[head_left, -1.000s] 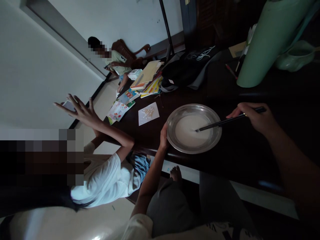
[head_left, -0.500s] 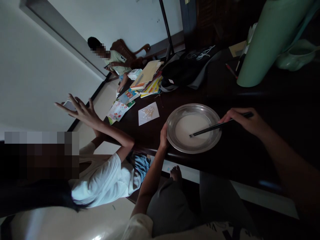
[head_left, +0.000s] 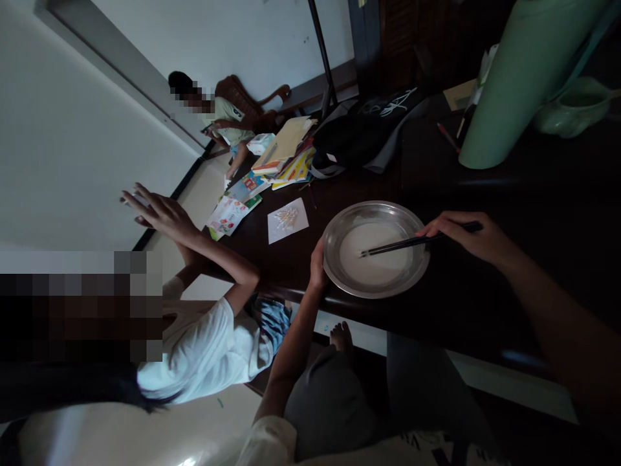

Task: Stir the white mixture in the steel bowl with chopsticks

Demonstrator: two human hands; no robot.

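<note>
A round metal bowl rests on the dark table near its front edge, with a pale, milky mixture covering its bottom. My left hand grips the bowl's left rim; its fingers beneath are partly hidden. In my right hand is a pair of black chopsticks, held at a low slant over the right rim, tips in the mixture. Left of the bowl lies a white sheet of paper with several cotton swabs on it.
Books and papers are piled at the table's far left, beside a black bag. A tall green cylinder and a green pot stand at right. One person sits close on my left; another sits farther back.
The chopstick tips have moved left and slightly up within the mixture, my right hand shifting left with them. My left hand stays on the bowl. The nearby person's raised hand has turned.
</note>
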